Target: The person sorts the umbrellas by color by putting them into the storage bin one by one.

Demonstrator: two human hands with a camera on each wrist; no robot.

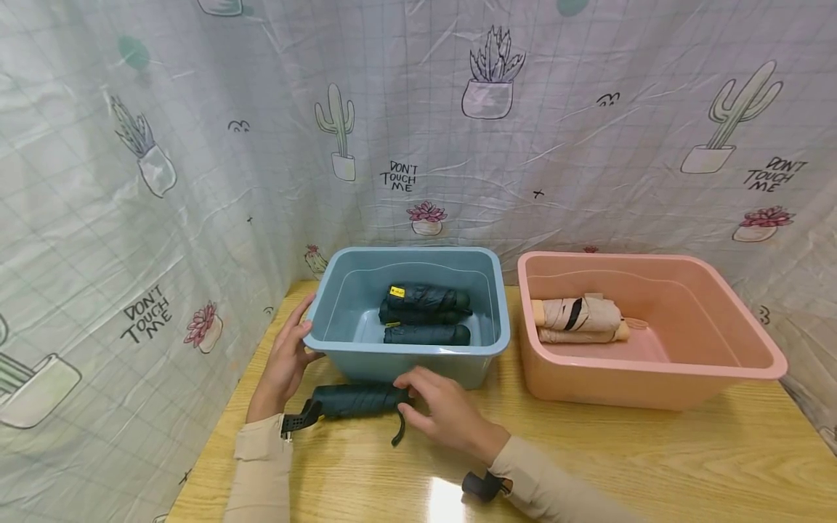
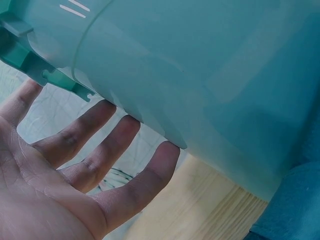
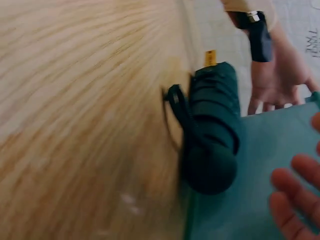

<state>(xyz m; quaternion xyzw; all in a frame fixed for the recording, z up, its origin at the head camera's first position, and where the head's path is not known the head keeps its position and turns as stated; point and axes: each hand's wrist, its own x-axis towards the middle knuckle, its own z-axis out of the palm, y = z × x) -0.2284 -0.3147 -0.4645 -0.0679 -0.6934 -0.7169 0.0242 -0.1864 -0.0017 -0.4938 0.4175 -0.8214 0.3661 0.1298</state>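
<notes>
A dark green folded umbrella (image 1: 360,400) lies on the table along the front of the blue bin (image 1: 407,350). Its black wrist strap (image 3: 182,112) loops out from the rounded handle end, and a yellow tag (image 3: 210,58) shows at the far end. My right hand (image 1: 447,414) hovers at the handle end with fingers loosely bent; in the right wrist view its fingers (image 3: 300,190) are apart from the umbrella. My left hand (image 1: 288,356) touches the bin's left side, and in the left wrist view its extended fingertips (image 2: 167,150) rest against the outer wall.
Inside the blue bin lie several dark folded umbrellas (image 1: 425,335). A pink bin (image 1: 644,370) stands to the right, with beige folded umbrellas (image 1: 582,316) at its left end. Behind both bins hangs a patterned curtain (image 1: 418,131). The wooden table (image 1: 366,479) extends in front.
</notes>
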